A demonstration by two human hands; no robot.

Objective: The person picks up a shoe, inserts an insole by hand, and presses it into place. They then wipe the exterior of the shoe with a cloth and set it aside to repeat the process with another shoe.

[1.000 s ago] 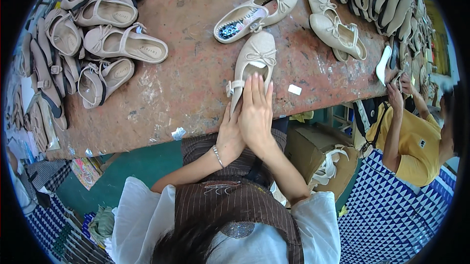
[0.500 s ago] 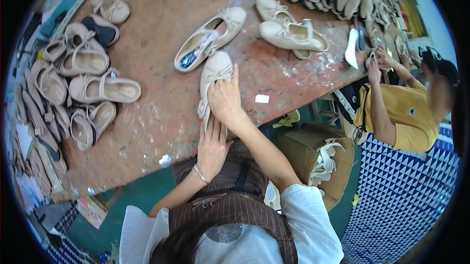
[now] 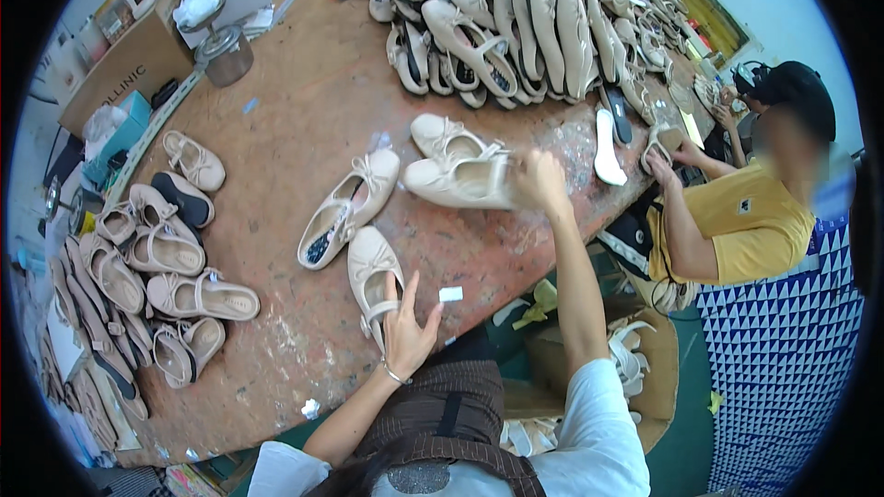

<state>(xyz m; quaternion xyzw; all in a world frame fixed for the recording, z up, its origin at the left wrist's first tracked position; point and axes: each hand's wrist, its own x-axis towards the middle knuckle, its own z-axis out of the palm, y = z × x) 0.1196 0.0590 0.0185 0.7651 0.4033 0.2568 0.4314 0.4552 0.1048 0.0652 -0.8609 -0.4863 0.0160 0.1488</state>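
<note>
A beige Mary Jane shoe (image 3: 371,256) with a small bow lies near the table's front edge. My left hand (image 3: 411,339) is at its strap and heel, thumb spread from the forefinger, fingers stretched out. Touching that shoe's toe is another beige bow shoe (image 3: 379,179), with something shiny and patterned inside. To the right, my right hand (image 3: 539,182) is closed at the heel of a beige strap shoe (image 3: 442,181), its fingertips partly hidden and slightly blurred. Behind this shoe, partly covered by it, sits its look-alike (image 3: 437,132).
Finished-looking shoes (image 3: 175,253) crowd the table's left side. A large heap of shoes (image 3: 552,27) fills the back. A white sole-shaped piece (image 3: 607,147) lies at right, near a co-worker in a yellow shirt (image 3: 737,221). Below the edge stands a cardboard box (image 3: 658,359) of white pieces.
The view has tilted up toward the back. My right hand has left the near shoe and moved right to another shoe's heel. My left hand stays by the near shoe, its fingers more spread.
</note>
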